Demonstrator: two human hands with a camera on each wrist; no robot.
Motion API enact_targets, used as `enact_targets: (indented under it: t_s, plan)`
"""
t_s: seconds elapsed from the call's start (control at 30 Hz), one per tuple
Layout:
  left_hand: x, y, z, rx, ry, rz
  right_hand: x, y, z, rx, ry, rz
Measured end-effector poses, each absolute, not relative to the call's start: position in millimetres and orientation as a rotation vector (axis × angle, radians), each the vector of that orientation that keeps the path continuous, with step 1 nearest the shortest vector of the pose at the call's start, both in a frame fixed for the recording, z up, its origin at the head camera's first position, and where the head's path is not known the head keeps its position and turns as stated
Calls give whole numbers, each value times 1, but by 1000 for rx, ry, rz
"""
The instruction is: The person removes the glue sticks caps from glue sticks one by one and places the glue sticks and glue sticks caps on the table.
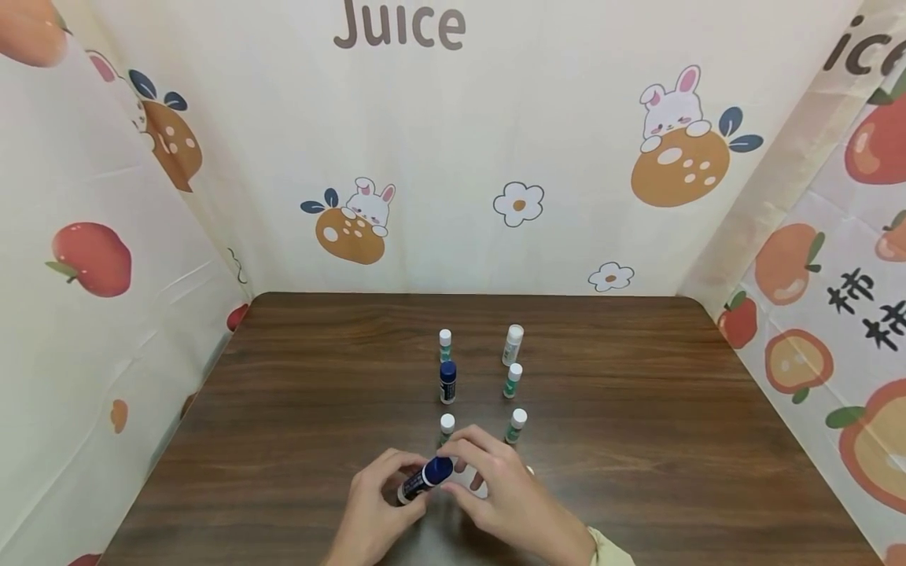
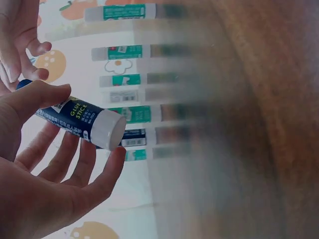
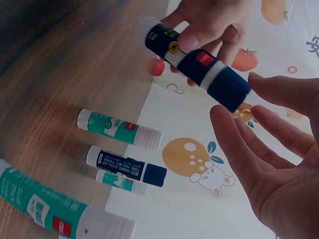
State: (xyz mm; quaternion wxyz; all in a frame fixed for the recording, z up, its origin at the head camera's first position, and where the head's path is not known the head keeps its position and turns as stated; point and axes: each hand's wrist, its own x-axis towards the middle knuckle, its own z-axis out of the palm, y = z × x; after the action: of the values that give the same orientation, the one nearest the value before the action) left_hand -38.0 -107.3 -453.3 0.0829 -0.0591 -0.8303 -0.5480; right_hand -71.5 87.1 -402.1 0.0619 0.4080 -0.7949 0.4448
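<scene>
Navy glue stick tilts over the surface before us, pinched in the left hand, the right hand loosely spread at its cap, a likely handover that calls for a firmer grip.

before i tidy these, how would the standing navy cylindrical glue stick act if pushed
That navy cylindrical glue stick would probably tip, standing tall on a narrow base. Once down, its round sides would likely let it roll. Its straight, plastic-looking body suggests stiffness.
</scene>
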Motion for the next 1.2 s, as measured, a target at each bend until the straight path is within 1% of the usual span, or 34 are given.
enact_targets:
  t_s: [0.5,0.97,1.2]
  plan:
    - [-36,-109,-425,-297,-2430,-1412,-74,80,-397,1265,-2324,1404]
    - [-35,-114,-417,-449,-2415,-1208,-76,82,-395,1300,-2232,1412]
    - [-32,-116,-411,-394,-2566,-1248,-76,85,-397,1350,-2178,1413]
